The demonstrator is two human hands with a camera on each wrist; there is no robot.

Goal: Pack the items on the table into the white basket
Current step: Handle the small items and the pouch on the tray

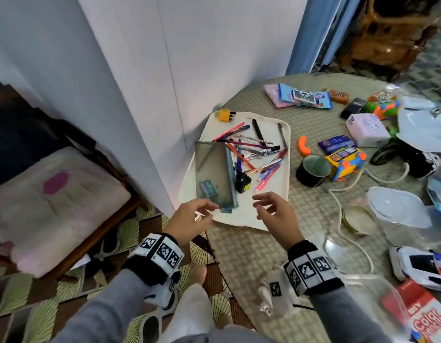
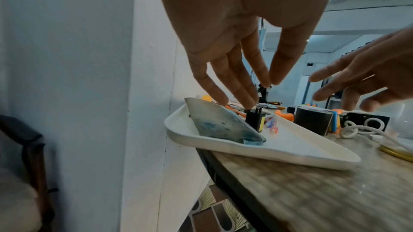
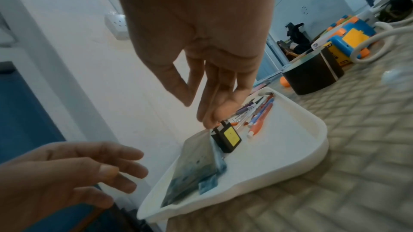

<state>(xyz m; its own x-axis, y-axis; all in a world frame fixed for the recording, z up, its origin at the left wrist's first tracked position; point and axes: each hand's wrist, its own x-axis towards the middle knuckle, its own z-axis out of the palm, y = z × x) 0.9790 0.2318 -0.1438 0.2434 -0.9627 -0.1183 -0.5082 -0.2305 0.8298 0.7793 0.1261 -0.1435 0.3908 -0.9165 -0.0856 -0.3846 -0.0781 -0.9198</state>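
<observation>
A shallow white basket [image 1: 276, 184] sits on the table's left edge against the wall. In it lie a translucent grey-blue pouch [image 1: 212, 169], a black and yellow charger plug [image 1: 242, 183] and several pens [image 1: 251, 149]. My left hand [image 1: 209, 209] hovers open at the basket's near left corner, by the pouch's end, holding nothing. My right hand [image 1: 264, 206] hovers open over the near right part, fingers spread. From the left wrist, my left hand [image 2: 261, 91] hangs above the pouch [image 2: 223, 124] and plug [image 2: 254, 121]. From the right wrist, my right hand [image 3: 198, 112] hangs above the plug [image 3: 228, 138].
To the basket's right are a black tape roll [image 1: 313, 170], a toy bus [image 1: 345, 163], a white cord [image 1: 343, 219], a tissue pack [image 1: 368, 129] and a toy car [image 1: 420, 268]. A white wall [image 1: 115, 95] borders the basket's left. A cushioned chair [image 1: 53, 201] stands below left.
</observation>
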